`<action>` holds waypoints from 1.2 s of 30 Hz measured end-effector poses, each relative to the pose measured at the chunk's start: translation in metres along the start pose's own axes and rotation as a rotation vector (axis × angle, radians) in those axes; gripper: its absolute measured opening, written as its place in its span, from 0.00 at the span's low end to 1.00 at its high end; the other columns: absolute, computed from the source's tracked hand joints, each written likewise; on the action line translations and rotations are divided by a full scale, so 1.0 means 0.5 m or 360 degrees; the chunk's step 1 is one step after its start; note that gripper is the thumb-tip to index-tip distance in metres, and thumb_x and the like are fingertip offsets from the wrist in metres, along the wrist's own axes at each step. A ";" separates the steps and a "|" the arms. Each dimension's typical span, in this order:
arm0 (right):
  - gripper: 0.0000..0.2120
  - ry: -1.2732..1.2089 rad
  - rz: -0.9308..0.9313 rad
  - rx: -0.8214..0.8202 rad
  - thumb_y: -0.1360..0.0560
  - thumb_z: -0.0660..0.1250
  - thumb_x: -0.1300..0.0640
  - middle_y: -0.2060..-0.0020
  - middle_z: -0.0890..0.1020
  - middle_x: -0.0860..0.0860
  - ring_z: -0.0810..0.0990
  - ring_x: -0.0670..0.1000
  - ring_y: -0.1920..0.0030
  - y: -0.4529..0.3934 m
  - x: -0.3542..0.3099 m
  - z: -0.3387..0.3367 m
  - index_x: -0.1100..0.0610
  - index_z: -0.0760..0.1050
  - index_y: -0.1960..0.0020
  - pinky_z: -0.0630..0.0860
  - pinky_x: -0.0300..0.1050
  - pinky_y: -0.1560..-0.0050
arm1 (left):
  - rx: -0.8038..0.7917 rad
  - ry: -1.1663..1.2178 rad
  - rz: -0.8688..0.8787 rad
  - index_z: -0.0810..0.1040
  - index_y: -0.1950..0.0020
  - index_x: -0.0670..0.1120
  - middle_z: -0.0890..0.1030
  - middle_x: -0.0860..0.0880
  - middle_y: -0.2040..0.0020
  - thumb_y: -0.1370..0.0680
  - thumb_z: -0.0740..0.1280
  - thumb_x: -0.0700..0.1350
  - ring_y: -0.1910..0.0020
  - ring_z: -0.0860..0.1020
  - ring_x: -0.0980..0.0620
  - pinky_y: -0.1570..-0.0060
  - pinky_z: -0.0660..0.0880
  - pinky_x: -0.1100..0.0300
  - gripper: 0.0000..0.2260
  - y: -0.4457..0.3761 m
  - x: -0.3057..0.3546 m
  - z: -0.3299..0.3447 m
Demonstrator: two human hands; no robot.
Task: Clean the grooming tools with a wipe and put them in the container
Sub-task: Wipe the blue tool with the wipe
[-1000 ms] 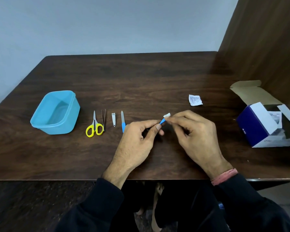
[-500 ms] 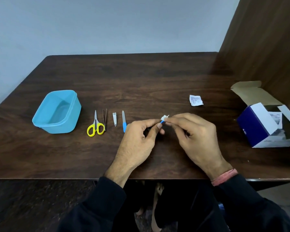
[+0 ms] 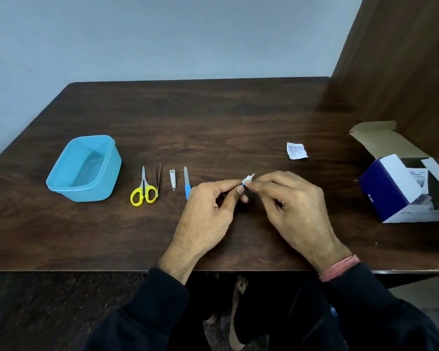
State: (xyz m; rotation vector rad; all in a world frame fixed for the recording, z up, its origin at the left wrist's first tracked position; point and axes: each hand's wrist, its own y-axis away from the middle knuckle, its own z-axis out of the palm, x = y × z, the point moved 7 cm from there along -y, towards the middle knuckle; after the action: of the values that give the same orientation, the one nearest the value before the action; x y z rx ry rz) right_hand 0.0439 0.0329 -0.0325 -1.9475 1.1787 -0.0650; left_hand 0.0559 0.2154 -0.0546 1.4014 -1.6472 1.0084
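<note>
Wiping small blue tool (image 3: pixel 243 184) | left hand (image 3: pixel 208 211) pinches it steady | right hand (image 3: pixel 289 206) pinches wipe (image 3: pixel 249 177) around tip | container (image 3: pixel 84 168) waits, apparently empty

A dark wood-grain bench (image 3: pixel 213 117) with rounded far corners stands against a plain pale grey-blue wall (image 3: pixel 162 34), a brown wooden panel (image 3: pixel 403 59) rising along its right side, and dark speckled floor (image 3: pixel 48 312) below its near edge.

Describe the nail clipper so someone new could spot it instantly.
Start at the blue container on the table's left and scan right along the row of tools. Past the yellow-handled scissors and tweezers lies the nail clipper: the shortest piece, all silver, left of the blue-handled file.
</note>
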 end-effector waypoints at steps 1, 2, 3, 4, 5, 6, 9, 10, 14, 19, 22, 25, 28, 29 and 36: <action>0.12 0.0008 0.0007 0.0002 0.18 0.73 0.64 0.46 0.88 0.44 0.86 0.52 0.50 0.000 0.000 0.000 0.51 0.90 0.40 0.85 0.56 0.53 | 0.0005 0.0002 -0.0004 0.91 0.45 0.56 0.89 0.61 0.55 0.11 0.69 0.47 0.59 0.85 0.57 0.58 0.80 0.59 0.11 0.000 0.000 0.000; 0.12 0.0013 0.0017 0.0009 0.18 0.74 0.64 0.46 0.88 0.44 0.86 0.52 0.50 -0.001 0.001 -0.001 0.51 0.90 0.40 0.85 0.56 0.53 | 0.0007 0.0002 -0.0013 0.91 0.46 0.56 0.89 0.61 0.56 0.11 0.69 0.47 0.63 0.83 0.60 0.62 0.76 0.63 0.11 0.000 0.001 -0.001; 0.12 0.0011 0.0015 0.0007 0.18 0.74 0.64 0.46 0.88 0.44 0.86 0.52 0.50 0.000 0.001 -0.002 0.51 0.90 0.40 0.85 0.56 0.53 | 0.0002 0.0000 -0.0019 0.91 0.47 0.55 0.88 0.61 0.56 0.11 0.69 0.47 0.63 0.82 0.63 0.61 0.75 0.67 0.11 0.001 0.002 -0.001; 0.12 0.0004 -0.0003 -0.0005 0.18 0.74 0.64 0.46 0.88 0.44 0.86 0.52 0.50 0.000 -0.001 -0.001 0.51 0.90 0.40 0.85 0.56 0.53 | -0.0005 0.0001 -0.0018 0.91 0.48 0.55 0.89 0.61 0.56 0.11 0.69 0.46 0.61 0.83 0.65 0.57 0.75 0.70 0.11 0.001 0.001 0.000; 0.12 -0.0003 -0.0021 -0.0015 0.18 0.73 0.64 0.46 0.88 0.44 0.87 0.51 0.50 0.000 -0.003 0.000 0.51 0.90 0.40 0.85 0.56 0.53 | -0.0011 0.0003 -0.0013 0.91 0.48 0.55 0.89 0.61 0.56 0.11 0.69 0.46 0.59 0.84 0.65 0.55 0.75 0.70 0.11 0.003 0.002 0.001; 0.12 -0.0002 -0.0022 -0.0014 0.18 0.73 0.64 0.46 0.88 0.44 0.87 0.51 0.50 -0.001 -0.003 -0.001 0.51 0.90 0.40 0.85 0.56 0.53 | -0.0008 0.0007 -0.0012 0.91 0.47 0.55 0.89 0.61 0.55 0.11 0.69 0.46 0.59 0.84 0.64 0.56 0.76 0.68 0.11 0.002 0.003 0.002; 0.11 0.0026 0.0024 0.0028 0.18 0.74 0.64 0.47 0.88 0.45 0.87 0.53 0.50 -0.002 -0.001 -0.005 0.53 0.90 0.40 0.85 0.56 0.53 | 0.0008 0.0005 -0.0020 0.91 0.43 0.56 0.89 0.61 0.55 0.11 0.69 0.48 0.57 0.86 0.56 0.55 0.80 0.61 0.11 0.000 -0.001 -0.002; 0.11 0.0022 0.0008 0.0023 0.18 0.74 0.64 0.47 0.88 0.45 0.88 0.53 0.50 -0.001 -0.003 -0.003 0.53 0.90 0.40 0.85 0.56 0.53 | 0.0001 0.0018 -0.0026 0.91 0.43 0.56 0.89 0.61 0.55 0.11 0.68 0.48 0.59 0.85 0.59 0.57 0.78 0.64 0.11 0.001 -0.002 -0.001; 0.12 0.0008 0.0044 0.0029 0.18 0.75 0.64 0.47 0.88 0.46 0.88 0.52 0.50 -0.003 0.001 -0.004 0.52 0.90 0.39 0.86 0.55 0.54 | -0.0025 -0.0005 -0.0041 0.90 0.46 0.55 0.87 0.63 0.58 0.11 0.68 0.48 0.60 0.83 0.65 0.56 0.74 0.70 0.11 0.001 -0.003 0.001; 0.11 -0.0024 0.0007 0.0015 0.18 0.74 0.65 0.46 0.88 0.46 0.89 0.50 0.50 -0.003 -0.008 -0.004 0.53 0.90 0.39 0.86 0.54 0.55 | -0.0030 -0.0003 -0.0021 0.90 0.46 0.56 0.89 0.61 0.55 0.11 0.68 0.48 0.60 0.84 0.57 0.56 0.81 0.59 0.11 -0.001 -0.004 0.003; 0.12 -0.0013 0.0050 0.0032 0.18 0.75 0.66 0.45 0.88 0.45 0.88 0.49 0.52 -0.003 -0.004 -0.008 0.54 0.90 0.40 0.86 0.53 0.55 | -0.0015 -0.0015 -0.0024 0.90 0.47 0.55 0.87 0.61 0.59 0.11 0.69 0.48 0.68 0.77 0.62 0.65 0.73 0.62 0.11 -0.001 -0.006 0.003; 0.12 -0.0030 -0.0009 -0.0002 0.17 0.72 0.65 0.44 0.88 0.46 0.89 0.50 0.47 -0.003 -0.008 -0.003 0.54 0.90 0.39 0.86 0.54 0.53 | -0.0029 0.0005 -0.0021 0.91 0.42 0.54 0.88 0.61 0.57 0.11 0.68 0.47 0.64 0.81 0.67 0.60 0.71 0.73 0.10 0.000 -0.001 0.002; 0.11 -0.0035 0.0053 0.0017 0.17 0.73 0.65 0.45 0.87 0.45 0.89 0.50 0.48 -0.003 -0.002 -0.006 0.54 0.90 0.40 0.86 0.53 0.53 | -0.0025 0.0003 -0.0015 0.91 0.42 0.54 0.88 0.59 0.56 0.11 0.68 0.47 0.69 0.78 0.65 0.63 0.70 0.72 0.10 0.001 -0.001 0.002; 0.11 -0.0047 0.0029 0.0002 0.17 0.73 0.66 0.45 0.87 0.45 0.89 0.49 0.47 -0.003 -0.005 -0.005 0.54 0.90 0.40 0.86 0.53 0.52 | -0.0027 0.0008 -0.0012 0.91 0.42 0.54 0.88 0.59 0.56 0.11 0.68 0.47 0.69 0.78 0.65 0.63 0.71 0.72 0.10 0.002 0.000 0.002; 0.11 -0.0122 0.0027 -0.0017 0.17 0.74 0.65 0.46 0.87 0.45 0.88 0.48 0.51 -0.003 -0.003 -0.004 0.54 0.90 0.40 0.86 0.53 0.55 | -0.0040 0.0003 -0.0019 0.91 0.42 0.52 0.86 0.62 0.60 0.11 0.68 0.46 0.72 0.76 0.69 0.69 0.69 0.74 0.10 0.002 0.003 0.002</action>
State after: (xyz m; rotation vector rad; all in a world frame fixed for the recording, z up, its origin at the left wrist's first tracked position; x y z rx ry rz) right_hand 0.0431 0.0328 -0.0298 -1.9315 1.1475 0.0244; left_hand 0.0547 0.2142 -0.0538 1.3923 -1.6427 0.9786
